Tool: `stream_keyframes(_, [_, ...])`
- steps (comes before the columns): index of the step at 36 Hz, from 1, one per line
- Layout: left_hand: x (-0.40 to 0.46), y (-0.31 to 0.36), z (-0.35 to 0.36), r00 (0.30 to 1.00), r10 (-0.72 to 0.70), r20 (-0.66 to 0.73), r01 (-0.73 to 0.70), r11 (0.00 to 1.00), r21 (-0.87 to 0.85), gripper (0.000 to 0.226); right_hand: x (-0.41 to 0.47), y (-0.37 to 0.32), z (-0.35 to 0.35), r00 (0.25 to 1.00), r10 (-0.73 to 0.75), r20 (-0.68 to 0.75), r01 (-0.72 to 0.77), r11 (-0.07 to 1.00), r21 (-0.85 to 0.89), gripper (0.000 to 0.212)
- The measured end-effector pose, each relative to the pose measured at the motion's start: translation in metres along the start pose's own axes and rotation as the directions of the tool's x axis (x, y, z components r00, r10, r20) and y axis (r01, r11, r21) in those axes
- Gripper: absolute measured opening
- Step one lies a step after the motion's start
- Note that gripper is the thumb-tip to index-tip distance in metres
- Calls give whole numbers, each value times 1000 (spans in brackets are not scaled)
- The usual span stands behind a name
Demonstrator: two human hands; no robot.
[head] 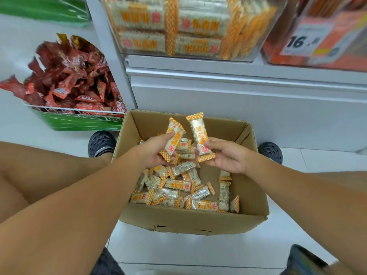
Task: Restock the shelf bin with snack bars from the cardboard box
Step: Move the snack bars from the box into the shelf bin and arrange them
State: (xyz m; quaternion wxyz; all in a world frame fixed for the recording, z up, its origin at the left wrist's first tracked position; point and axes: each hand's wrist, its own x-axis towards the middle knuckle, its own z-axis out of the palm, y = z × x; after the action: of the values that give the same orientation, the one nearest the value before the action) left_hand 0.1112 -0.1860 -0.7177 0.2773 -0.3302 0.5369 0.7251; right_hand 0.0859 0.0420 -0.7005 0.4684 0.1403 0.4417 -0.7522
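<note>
White floor held the cardboard box (190, 221); left hand (153, 153) and right hand (226, 155) each gripped a snack bar (174, 138), probably next lifting toward the shelf bin (178, 26) at upper centre.

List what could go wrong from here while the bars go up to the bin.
1. Each hand, left and right, holds a bar by its lower end only; the left bar or right bar could slip back into the box.
2. The bin already looks full; added bars may spill.
</note>
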Motion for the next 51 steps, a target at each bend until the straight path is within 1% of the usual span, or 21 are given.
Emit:
stream_keyframes(2, [-13,13,19,998,62,23,-62,998,-15,41,-4,-7,12,998,-59,-28,59,998,-25,35])
stream_keyframes(5, [-37,41,46,970,201,136,-193,979,-67,48,-12,-26,37,992,-125,-30,117,977,-177,44])
stream_keyframes(7, [-57,62,55,943,275,189,-280,960,4,58,-22,-46,54,988,-153,-7,145,948,-283,53])
stream_keyframes(8, [-69,74,57,929,300,216,-318,947,54,61,-29,-59,63,985,-170,1,160,926,-343,49])
stream_keyframes(11, [-111,105,57,892,346,289,-414,883,219,59,-60,-99,89,980,-194,32,184,848,-498,22])
stream_keyframes(13, [-135,125,58,872,367,325,-468,819,332,64,-78,-122,103,977,-209,46,200,814,-545,15])
stream_keyframes(17, [-171,160,70,847,414,334,-528,727,438,69,-106,-155,129,976,-200,90,213,764,-609,6])
stream_keyframes(20, [-190,185,81,824,468,320,-565,628,535,73,-128,-183,144,981,-171,92,183,653,-735,23])
stream_keyframes(22, [-196,200,83,798,505,329,-594,565,573,75,-142,-201,150,974,-204,97,200,577,-792,37])
stream_keyframes(24, [-199,210,85,776,531,342,-614,509,603,76,-148,-215,151,943,-307,125,302,642,-705,51])
stream_keyframes(26, [-198,212,84,763,546,346,-624,481,616,74,-144,-221,155,894,-438,96,412,718,-561,55])
stream_keyframes(28, [-192,211,86,772,526,357,-621,505,600,72,-134,-220,159,835,-548,55,495,701,-514,50])
stream_keyframes(31, [-184,212,92,781,482,397,-624,578,526,69,-118,-211,168,764,-643,43,561,630,-537,30])
stream_keyframes(34, [-179,219,95,776,516,363,-631,612,477,62,-110,-208,171,768,-638,50,553,621,-555,34])
stream_keyframes(36, [-176,224,93,794,524,309,-607,654,451,59,-112,-211,169,797,-589,133,539,593,-598,40])
stream_keyframes(38, [-174,227,90,806,527,269,-591,688,422,56,-117,-214,164,804,-542,247,542,494,-680,38])
stream_keyframes(40, [-173,230,89,797,552,244,-602,699,386,55,-121,-219,159,777,-551,306,557,376,-740,43])
stream_keyframes(43, [-174,232,88,764,615,196,-644,703,301,52,-122,-225,155,720,-620,312,564,261,-783,47])
stream_keyframes(47, [-178,229,90,720,678,147,-694,705,147,55,-118,-225,155,668,-699,255,567,256,-783,67])
stream_keyframes(49, [-181,226,93,714,692,108,-700,710,82,57,-117,-223,158,650,-716,253,563,231,-794,65])
stream_keyframes(51, [-183,225,95,730,679,78,-683,728,64,54,-117,-220,160,659,-707,258,537,202,-819,54])
